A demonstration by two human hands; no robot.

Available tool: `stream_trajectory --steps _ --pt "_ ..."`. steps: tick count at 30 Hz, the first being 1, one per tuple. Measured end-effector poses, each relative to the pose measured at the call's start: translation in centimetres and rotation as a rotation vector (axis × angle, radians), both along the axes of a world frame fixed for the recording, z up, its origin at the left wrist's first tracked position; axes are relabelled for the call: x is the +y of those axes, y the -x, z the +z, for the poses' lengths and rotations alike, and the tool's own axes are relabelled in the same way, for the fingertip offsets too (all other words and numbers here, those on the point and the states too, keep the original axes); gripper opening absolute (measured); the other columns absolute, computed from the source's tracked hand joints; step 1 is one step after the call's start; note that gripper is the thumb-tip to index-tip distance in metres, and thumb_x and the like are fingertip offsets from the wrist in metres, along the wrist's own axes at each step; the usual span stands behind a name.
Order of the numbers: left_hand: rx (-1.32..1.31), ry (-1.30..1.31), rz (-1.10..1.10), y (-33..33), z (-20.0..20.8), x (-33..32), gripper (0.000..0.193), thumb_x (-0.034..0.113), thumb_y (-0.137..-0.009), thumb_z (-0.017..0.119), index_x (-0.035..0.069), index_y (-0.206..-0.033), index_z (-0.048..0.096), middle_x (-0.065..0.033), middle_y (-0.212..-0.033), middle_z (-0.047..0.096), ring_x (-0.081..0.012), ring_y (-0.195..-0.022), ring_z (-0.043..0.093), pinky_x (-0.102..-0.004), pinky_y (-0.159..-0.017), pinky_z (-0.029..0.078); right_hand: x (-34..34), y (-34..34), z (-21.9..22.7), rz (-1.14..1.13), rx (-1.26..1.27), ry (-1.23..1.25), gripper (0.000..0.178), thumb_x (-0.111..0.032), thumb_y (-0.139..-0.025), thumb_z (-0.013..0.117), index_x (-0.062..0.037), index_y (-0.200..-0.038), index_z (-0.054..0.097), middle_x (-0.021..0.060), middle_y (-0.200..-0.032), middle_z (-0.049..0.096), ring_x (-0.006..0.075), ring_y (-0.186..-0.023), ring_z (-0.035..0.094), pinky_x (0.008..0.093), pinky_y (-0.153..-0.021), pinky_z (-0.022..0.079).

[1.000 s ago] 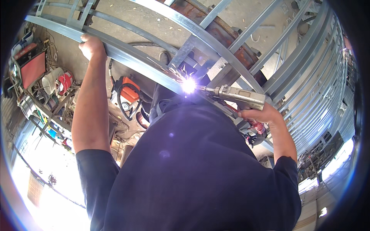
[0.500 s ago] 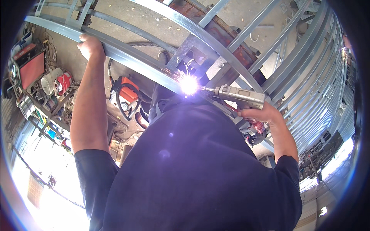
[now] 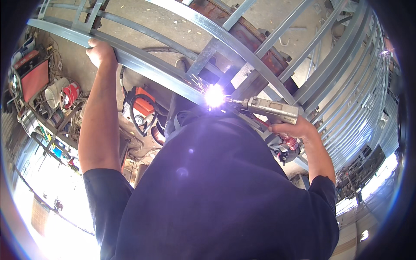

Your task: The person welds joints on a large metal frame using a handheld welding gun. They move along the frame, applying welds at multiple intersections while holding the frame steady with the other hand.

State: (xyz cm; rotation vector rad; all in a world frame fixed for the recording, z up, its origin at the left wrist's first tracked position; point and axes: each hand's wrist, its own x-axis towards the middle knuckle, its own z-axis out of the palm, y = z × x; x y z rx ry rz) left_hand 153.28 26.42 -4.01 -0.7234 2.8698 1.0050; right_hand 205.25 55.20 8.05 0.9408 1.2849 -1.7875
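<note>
My left hand (image 3: 102, 53) is closed over a long grey steel tube (image 3: 149, 73) that runs from the upper left to the middle. In my right hand (image 3: 296, 129) is a welding gun (image 3: 272, 109), its nozzle pointing left at the tube's near end. A bright welding arc (image 3: 214, 96) burns there and throws small sparks. Glare hides the joint itself. Beside the arc, a flat steel plate (image 3: 205, 57) with a cutout joins the tube's far side. Part of the right hand's grip is hidden behind the gun.
An orange-topped machine (image 3: 142, 106) with a black hose stands on the floor left of my body. Farther left, a cluttered rack holds a white bucket (image 3: 56, 93) and a red container (image 3: 71, 93). A rusty beam (image 3: 271, 60) lies under the frame; many metal bars (image 3: 351, 117) fill the right.
The arc and the gun's tip have shifted very slightly to the right. Sparks have changed shape. My left hand stays at nearly the same spot on the tube.
</note>
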Motion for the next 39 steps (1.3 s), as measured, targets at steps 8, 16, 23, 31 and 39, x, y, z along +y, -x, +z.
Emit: stream_trajectory --steps 8,16,23,31,39 --pt "-0.047 -0.001 -0.047 -0.4 0.5 -0.3 0.071 0.051 -0.108 0.035 -0.011 -0.139 0.049 -0.0368 -0.131 0.062 -0.0489 -0.116 0.066 -0.0535 -0.101 0.053 -0.6 -0.6 3.2 -0.250 0.035 0.039 0.046 -0.006 -0.085 0.081 -0.0022 -0.128 0.066 0.0017 -0.098 0.072 0.0085 -0.076 0.063 0.0272 -0.066 0.054" --pt "0.003 -0.065 -0.091 -0.8 -0.9 -0.4 0.064 0.048 -0.110 0.038 -0.008 -0.141 0.047 -0.0370 -0.132 0.060 -0.0531 -0.121 0.061 -0.0569 -0.104 0.048 -8.2 11.3 9.8 -0.316 0.217 -0.377 0.043 -0.011 -0.081 0.085 -0.0027 -0.120 0.068 0.0044 -0.098 0.073 0.0133 -0.087 0.069 0.0308 -0.076 0.056" --pt "0.002 -0.369 -0.473 -0.7 -2.4 -5.1 0.074 0.038 -0.109 0.049 -0.007 -0.161 0.023 -0.0345 -0.155 0.041 -0.0478 -0.139 0.049 -0.0501 -0.117 0.038 -14.0 30.1 12.4 -0.293 0.367 -0.511 0.027 -0.012 -0.086 0.078 -0.0016 -0.110 0.070 0.0029 -0.088 0.070 0.0124 -0.077 0.066 0.0288 -0.070 0.053" --pt "-0.186 -0.772 -0.273 11.7 2.3 -8.0 0.079 0.040 -0.107 0.056 -0.004 -0.163 0.022 -0.0273 -0.159 0.043 -0.0353 -0.140 0.051 -0.0421 -0.116 0.041 -18.5 47.2 8.2 -0.096 0.411 -0.736 0.057 -0.019 -0.087 0.075 -0.0057 -0.141 0.060 0.0134 -0.111 0.073 0.0223 -0.100 0.069 0.0358 -0.091 0.054" --pt "0.044 -0.499 -0.012 22.5 0.2 -4.5 0.070 0.045 -0.110 0.041 0.000 -0.161 0.029 -0.0271 -0.161 0.036 -0.0445 -0.143 0.045 -0.0492 -0.118 0.040 -21.2 53.1 3.8 -0.041 0.548 -1.081 0.074 -0.017 -0.086 0.074 -0.0161 -0.156 0.048 0.0235 -0.130 0.070 0.0380 -0.123 0.067 0.0413 -0.104 0.051"
